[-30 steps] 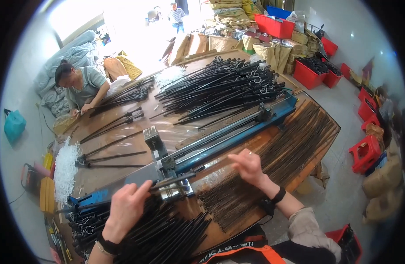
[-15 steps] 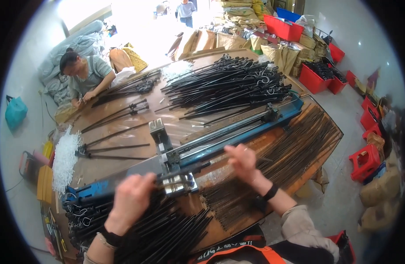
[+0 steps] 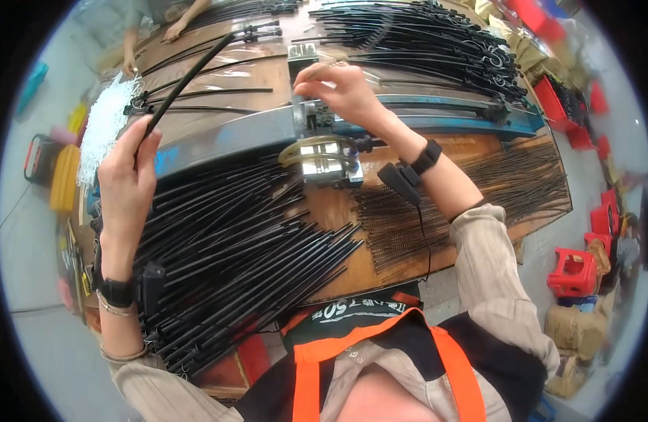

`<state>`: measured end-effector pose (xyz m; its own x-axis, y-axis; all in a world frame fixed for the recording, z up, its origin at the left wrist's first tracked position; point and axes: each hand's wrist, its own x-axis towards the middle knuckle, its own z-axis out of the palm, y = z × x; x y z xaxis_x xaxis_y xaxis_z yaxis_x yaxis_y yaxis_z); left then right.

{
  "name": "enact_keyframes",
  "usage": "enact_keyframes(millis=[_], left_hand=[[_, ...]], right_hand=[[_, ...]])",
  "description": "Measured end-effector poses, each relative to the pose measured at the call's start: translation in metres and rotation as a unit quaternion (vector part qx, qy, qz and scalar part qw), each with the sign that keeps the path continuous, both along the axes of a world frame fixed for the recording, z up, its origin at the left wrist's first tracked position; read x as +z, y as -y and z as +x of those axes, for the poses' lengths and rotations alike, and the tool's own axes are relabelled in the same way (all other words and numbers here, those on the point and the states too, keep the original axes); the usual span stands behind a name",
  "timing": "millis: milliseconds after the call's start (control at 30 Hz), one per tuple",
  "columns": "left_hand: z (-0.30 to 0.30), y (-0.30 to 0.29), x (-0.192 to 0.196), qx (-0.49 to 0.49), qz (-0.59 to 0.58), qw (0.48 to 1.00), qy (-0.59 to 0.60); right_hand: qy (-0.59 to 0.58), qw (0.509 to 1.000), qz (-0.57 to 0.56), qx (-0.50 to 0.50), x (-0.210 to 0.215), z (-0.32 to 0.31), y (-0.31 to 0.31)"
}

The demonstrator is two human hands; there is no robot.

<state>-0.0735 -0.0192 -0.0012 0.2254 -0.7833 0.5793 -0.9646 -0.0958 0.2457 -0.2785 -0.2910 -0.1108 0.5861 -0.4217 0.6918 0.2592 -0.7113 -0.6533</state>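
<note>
My left hand (image 3: 127, 184) is closed around a black rod (image 3: 187, 84), which slants up and away to the right, clear of the table. My right hand (image 3: 343, 91) is over the metal clamp fixture (image 3: 311, 119) in the middle of the bench, thumb and fingers pinched together. Whatever is between those fingertips is too small to make out. A yellowish hose (image 3: 306, 146) curves beside a shiny metal block (image 3: 324, 167) on the near side of the fixture. From the fixture a blue rail (image 3: 450, 121) runs to the right.
Black rods (image 3: 239, 246) lie piled at the near left, with another heap (image 3: 436, 49) at the far right. Thin brown springs (image 3: 443, 211) cover the right front. White plastic pieces (image 3: 109, 126) are heaped at the left edge. Another person's hands (image 3: 175, 29) are at the far left.
The view has tipped downward. My left hand has drawn the rod away from the fixture and turned it upward. My right hand has come from over the rail to the clamp.
</note>
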Motion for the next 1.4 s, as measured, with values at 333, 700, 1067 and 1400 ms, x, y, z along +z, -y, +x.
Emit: enact_keyframes(millis=[333, 700, 1067, 1400], left_hand=[[0.023, -0.034, -0.026, 0.039, 0.051, 0.997, -0.032], [0.045, 0.006, -0.061, -0.040, 0.127, 0.988, 0.074], [-0.014, 0.119, -0.109, -0.100, 0.129, 0.986, 0.018], [-0.015, 0.134, -0.119, -0.108, 0.094, 0.987, -0.073]], right_hand=[[-0.244, 0.932, -0.264, -0.032, -0.002, 0.037, -0.011], [-0.253, 0.842, -0.349, -0.324, -0.013, -0.195, 0.089], [-0.254, 0.845, -0.282, -0.376, -0.039, -0.255, 0.111], [-0.250, 0.843, -0.277, -0.388, -0.036, -0.249, 0.113]])
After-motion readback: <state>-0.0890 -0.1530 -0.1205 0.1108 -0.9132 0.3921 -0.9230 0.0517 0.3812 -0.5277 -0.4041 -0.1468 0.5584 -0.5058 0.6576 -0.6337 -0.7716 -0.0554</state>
